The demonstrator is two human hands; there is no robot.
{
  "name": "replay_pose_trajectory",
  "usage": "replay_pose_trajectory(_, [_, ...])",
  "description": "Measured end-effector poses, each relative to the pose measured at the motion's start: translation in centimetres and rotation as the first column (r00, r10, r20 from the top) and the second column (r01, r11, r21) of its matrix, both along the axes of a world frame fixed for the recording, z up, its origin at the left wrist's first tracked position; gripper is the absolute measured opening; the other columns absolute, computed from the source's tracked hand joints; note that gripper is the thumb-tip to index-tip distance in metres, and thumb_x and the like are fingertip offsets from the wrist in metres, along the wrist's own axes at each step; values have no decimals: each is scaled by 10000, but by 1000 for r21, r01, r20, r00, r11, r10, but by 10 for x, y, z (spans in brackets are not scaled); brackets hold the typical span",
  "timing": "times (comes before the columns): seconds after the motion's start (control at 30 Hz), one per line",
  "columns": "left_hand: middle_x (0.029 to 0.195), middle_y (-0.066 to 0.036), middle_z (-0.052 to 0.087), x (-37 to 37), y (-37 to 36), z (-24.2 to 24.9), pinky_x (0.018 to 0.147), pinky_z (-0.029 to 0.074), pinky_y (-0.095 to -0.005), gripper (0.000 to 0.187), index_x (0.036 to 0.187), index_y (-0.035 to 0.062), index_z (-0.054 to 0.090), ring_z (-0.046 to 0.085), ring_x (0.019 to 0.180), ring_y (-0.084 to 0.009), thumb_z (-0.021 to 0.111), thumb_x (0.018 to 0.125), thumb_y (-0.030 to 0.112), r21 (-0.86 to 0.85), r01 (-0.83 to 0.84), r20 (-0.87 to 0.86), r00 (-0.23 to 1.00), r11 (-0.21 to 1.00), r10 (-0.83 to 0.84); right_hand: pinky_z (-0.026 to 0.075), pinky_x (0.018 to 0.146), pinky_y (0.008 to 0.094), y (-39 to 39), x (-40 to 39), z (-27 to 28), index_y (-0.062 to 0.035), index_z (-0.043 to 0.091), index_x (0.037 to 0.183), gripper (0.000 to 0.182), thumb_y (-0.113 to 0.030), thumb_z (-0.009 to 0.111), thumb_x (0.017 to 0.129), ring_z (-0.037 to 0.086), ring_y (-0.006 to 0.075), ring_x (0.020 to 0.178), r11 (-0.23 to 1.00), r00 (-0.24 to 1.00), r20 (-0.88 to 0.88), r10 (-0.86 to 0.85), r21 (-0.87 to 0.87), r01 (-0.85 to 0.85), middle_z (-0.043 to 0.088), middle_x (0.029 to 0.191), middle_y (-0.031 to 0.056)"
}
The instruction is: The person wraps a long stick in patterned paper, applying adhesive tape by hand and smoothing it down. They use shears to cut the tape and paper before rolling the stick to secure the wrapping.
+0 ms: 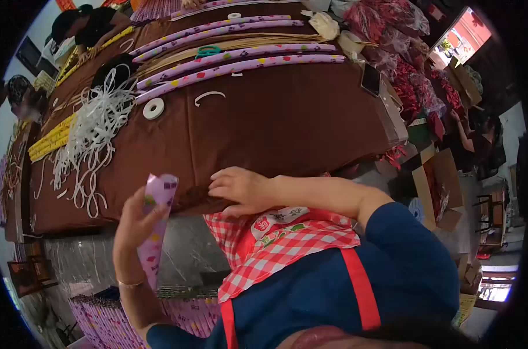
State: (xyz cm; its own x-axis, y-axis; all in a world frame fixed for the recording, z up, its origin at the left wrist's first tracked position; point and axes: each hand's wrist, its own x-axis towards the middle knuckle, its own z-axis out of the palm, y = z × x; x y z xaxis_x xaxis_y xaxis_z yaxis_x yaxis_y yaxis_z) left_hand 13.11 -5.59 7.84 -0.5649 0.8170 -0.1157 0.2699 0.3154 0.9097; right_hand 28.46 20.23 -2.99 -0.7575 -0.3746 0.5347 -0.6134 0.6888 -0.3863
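Wearer's view down over a red-checked apron [299, 250] towards a bench [287, 116] spread with brown cloth. The left hand [139, 224] grasps a lilac patterned roll [151, 250] near its upper end, thumb across the front; the roll stands steeply tilted just off the bench's near edge, its lower part reaching down towards a stack of lilac rolls [185, 317] below. The right hand [237, 189] holds nothing that shows, its fingers loosely bent by the bench edge; whether they touch the cloth cannot be told. Further across lie more lilac rolls [240, 68], turquoise scissors [207, 52], a curved white strip [208, 95] and a white ring-shaped roll [159, 111]. A tangled heap of white ribbon [98, 125] spreads to the left, loops trailing towards the near edge

With only one hand on it, the lilac roll could slip or swing if the grip slackens, and drop to the grey floor [188, 244]. Squeezing too hard could crease its wrapping, which looks thin. Its top could catch on the cloth's edge if tipped forward, and a sweep leftwards might snag the ribbon loops and drag the heap
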Motion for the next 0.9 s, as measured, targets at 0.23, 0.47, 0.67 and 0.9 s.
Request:
replay_pose_trajectory(0.23, [1082, -141, 651, 27, 105, 245, 785, 538, -307, 388, 1254, -2, 520, 657, 903, -198, 610, 914, 161, 592, 151, -53, 987, 792, -149, 474, 860, 427, -58, 0, 66, 23, 349, 1378, 662, -232, 678, 863, 579, 375, 1000, 785, 940, 63, 337, -570, -243, 563, 1140, 218])
replay_pose_trajectory(0.47, [1103, -142, 631, 25, 89, 320, 790, 538, -324, 371, 1236, -6, 526, 635, 927, -210, 606, 909, 151, 701, 84, -194, 978, 708, 75, 477, 567, 405, -62, 29, 74, -33, 509, 1163, 414, -196, 697, 833, 605, 343, 653, 644, 934, -143, 329, -689, -332, 595, 796, 137])
replay_pose_trajectory(0.67, [1121, -143, 613, -24, 22, 295, 794, 537, -339, 357, 1221, -9, 531, 616, 949, -220, 602, 905, 142, 692, -235, -102, 904, 682, 414, 510, 535, 448, 15, 69, 172, -36, 481, 987, 320, -216, 679, 811, 625, 361, 616, 924, 992, -75, 104, -363, -124, 580, 712, 153])
replay_pose_trajectory(0.9, [1142, -144, 593, -130, -53, 145, 798, 537, -357, 341, 1203, -13, 537, 594, 974, -231, 598, 900, 131, 595, -737, 210, 527, 319, 824, 516, 630, 441, 151, 67, 141, -78, 527, 902, 197, -156, 664, 785, 631, 312, 738, 776, 767, -248, -591, 85, 625, 595, 774, 105])
